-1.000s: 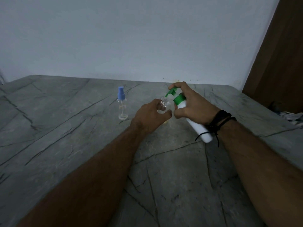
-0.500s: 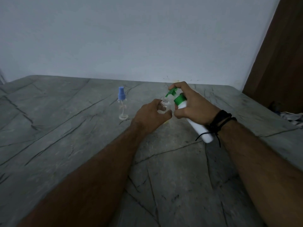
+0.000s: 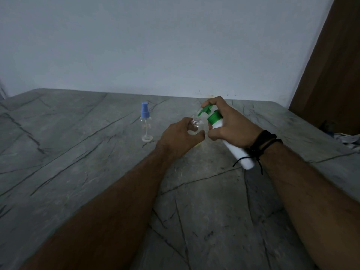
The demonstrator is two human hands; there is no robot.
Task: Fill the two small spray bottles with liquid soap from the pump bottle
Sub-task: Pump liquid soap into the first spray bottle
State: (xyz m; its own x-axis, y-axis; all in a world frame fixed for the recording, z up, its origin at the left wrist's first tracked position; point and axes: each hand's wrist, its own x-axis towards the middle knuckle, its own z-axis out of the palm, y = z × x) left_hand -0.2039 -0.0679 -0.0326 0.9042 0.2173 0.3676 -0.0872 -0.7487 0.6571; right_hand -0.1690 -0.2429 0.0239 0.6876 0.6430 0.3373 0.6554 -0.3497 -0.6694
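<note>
My left hand grips a small clear spray bottle with its cap off, its threaded neck showing above my fingers. My right hand holds the white pump bottle tilted, base toward me. Its green pump head points at the open neck, with my forefinger lying on top of it. A second small clear spray bottle with a blue spray cap stands upright on the table, left of my hands.
The grey marble-patterned table runs back to a pale wall. A brown wooden panel stands at the right, with crumpled cloth below it past the table's right edge.
Both hands and the bottles hold nearly the same place; the pump head sits a touch closer to the open bottle neck.
</note>
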